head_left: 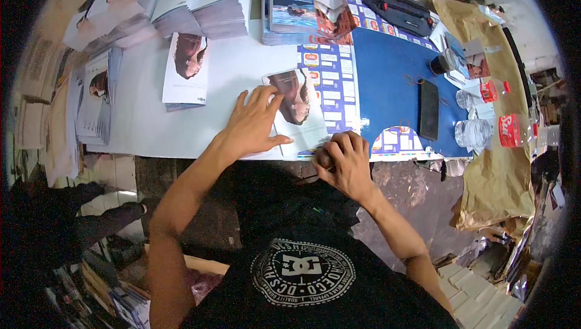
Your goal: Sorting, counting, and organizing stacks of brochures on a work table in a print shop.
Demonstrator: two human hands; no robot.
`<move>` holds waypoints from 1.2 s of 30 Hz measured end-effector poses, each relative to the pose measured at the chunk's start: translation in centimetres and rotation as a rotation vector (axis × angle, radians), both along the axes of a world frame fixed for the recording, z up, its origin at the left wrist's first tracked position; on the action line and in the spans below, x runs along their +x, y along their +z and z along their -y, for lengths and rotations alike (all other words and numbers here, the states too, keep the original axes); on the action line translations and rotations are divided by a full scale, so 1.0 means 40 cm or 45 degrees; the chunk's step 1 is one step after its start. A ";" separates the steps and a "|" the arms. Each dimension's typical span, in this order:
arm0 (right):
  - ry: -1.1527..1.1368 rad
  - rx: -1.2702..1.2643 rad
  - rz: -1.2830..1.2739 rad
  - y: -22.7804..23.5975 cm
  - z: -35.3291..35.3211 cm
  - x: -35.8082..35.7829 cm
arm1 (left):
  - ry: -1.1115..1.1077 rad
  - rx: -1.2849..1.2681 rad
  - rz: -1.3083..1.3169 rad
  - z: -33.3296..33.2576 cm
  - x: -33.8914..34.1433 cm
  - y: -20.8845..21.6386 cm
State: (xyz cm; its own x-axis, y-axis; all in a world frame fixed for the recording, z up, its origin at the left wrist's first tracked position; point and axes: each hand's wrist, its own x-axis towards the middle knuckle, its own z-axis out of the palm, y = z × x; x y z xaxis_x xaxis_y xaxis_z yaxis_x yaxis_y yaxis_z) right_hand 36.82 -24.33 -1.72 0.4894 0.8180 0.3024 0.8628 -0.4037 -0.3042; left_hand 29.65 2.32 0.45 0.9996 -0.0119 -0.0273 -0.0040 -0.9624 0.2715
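A white printed leaflet (307, 124) with a portrait lies at the front of the table, partly over a blue-and-white printed sheet (339, 81). My left hand (254, 122) rests at its left edge, fingers spread, the fingertips touching the paper. At the leaflet's lower right corner, by the table's front edge, my right hand (350, 162) is curled round a dark brown rounded object (324, 158). The fingers hide most of that object, so its kind cannot be made out. Left of my left hand lies a small pile of similar leaflets (186, 75).
Leaflet stacks (221, 17) fill the back left, with another pile (97, 96) at the left edge. Picture booklets (293, 11) stand behind. On the right are a black phone (428, 110), a dark cup (443, 61), plastic bottles (475, 133) and a black bag (396, 11).
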 end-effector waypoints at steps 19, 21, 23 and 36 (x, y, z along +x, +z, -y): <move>-0.216 0.209 0.069 -0.043 -0.321 0.275 | 0.033 0.128 0.222 0.360 -0.079 -0.108; -0.208 0.237 0.119 -0.047 -0.383 0.304 | 0.053 0.256 0.221 0.348 -0.077 -0.115; -0.159 0.219 0.026 -0.049 -0.381 0.328 | 0.059 0.189 0.448 0.343 -0.088 -0.183; -0.657 0.319 0.205 -0.077 0.050 0.396 | 0.264 -0.038 1.207 -0.067 -0.232 0.145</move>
State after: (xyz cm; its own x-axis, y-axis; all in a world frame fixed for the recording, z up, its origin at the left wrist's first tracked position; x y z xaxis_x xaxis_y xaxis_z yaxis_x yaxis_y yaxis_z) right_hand 52.67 -26.32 -4.79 0.7364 0.3810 0.5590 0.6176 -0.7160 -0.3256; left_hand 20.37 5.01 6.27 0.5888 0.1795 0.7881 -0.0646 -0.9615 0.2672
